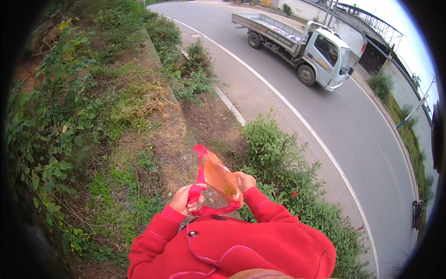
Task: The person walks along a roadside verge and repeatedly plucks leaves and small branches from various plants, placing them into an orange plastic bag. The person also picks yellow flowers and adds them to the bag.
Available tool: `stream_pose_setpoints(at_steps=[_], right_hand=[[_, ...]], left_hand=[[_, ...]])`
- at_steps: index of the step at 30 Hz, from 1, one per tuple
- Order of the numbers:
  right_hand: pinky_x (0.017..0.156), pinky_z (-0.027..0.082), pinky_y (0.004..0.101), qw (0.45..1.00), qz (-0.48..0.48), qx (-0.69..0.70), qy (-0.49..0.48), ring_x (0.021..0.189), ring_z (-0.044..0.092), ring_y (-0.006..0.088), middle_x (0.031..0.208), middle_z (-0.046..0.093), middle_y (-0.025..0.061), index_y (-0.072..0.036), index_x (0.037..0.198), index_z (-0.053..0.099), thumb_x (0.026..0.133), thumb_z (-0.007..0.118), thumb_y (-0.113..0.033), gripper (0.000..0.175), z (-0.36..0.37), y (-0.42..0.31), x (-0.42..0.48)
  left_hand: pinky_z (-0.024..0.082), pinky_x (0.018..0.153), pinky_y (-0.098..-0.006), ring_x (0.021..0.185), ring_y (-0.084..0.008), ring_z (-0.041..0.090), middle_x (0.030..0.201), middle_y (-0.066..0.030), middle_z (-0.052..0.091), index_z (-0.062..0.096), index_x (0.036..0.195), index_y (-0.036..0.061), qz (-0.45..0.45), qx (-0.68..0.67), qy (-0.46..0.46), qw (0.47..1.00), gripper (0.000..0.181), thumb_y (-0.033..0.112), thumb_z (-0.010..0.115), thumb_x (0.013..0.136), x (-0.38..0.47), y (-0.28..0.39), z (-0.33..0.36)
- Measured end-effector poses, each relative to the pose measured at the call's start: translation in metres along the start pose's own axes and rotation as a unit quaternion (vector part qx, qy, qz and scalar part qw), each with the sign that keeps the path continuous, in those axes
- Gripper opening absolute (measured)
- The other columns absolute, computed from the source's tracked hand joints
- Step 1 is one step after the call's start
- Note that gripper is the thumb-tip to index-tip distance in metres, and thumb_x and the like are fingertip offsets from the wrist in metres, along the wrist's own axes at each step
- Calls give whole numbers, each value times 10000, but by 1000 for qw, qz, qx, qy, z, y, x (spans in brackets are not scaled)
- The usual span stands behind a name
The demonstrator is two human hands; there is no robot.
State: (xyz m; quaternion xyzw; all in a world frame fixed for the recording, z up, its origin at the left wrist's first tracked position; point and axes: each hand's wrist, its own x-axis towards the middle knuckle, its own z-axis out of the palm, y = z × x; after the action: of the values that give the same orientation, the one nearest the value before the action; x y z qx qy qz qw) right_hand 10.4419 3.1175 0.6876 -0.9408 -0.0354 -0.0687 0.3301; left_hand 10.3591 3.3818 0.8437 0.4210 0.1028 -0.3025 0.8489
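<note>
Between my hands hangs an orange bag (217, 174) with its mouth spread, and some yellowish stuff shows inside near the right end. My left hand (186, 198) has its fingers closed around the bag's red fabric strap (200, 174). At the other side, my right hand (245, 182) pinches the bag's rim. A second stretch of red strap (217, 210) loops along the near side, close to my red coat. What the yellowish contents are, I cannot make out.
I am above a narrow concrete ledge (179, 153) among weeds. Leafy vines (52, 139) climb at left. Green shrubs (278, 153) line the right side, beside a paved road (355, 129). A white flatbed truck (296, 48) is on the road. Beyond runs a pale wall (406, 87).
</note>
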Motion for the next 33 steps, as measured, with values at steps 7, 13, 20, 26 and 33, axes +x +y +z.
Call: stream_pose_setpoints(at_steps=[7,13,20,26,33], right_hand=[[627,477,416,999,34,-29,-11,710,609,330,744,628,137,-196,917,642,851,528,-314,177,15,27,-8],[649,479,425,996,58,-50,-34,733,610,335,764,633,138,-204,934,640,850,517,-324,192,25,43,-13],[718,477,425,985,111,-92,-91,806,614,331,836,640,149,-210,988,637,855,490,-325,229,29,62,-16],[720,478,413,981,126,-87,-115,818,606,323,832,642,129,-225,947,649,843,506,-328,205,31,72,-26],[805,463,399,969,37,-98,-223,943,576,328,1050,593,176,-154,1046,621,844,477,-340,310,10,16,-8]], left_hand=[[282,352,-211,373,-70,309,721,-108,589,480,1194,45,39,-99,-88,990,411,345,343,948,-15,15,13],[299,362,-219,378,-76,316,748,-113,598,464,1209,41,90,-143,-132,977,404,327,351,946,-25,26,23],[374,410,-240,480,-103,438,895,-122,597,409,1261,63,138,-124,-139,973,418,312,417,925,-31,38,37],[449,503,-285,673,-156,530,1083,-132,540,316,1329,79,207,-95,-150,962,534,327,494,891,-32,49,51],[483,683,-373,842,-214,571,1130,-148,521,324,1326,75,226,-113,-152,956,546,327,516,881,-27,54,62]])
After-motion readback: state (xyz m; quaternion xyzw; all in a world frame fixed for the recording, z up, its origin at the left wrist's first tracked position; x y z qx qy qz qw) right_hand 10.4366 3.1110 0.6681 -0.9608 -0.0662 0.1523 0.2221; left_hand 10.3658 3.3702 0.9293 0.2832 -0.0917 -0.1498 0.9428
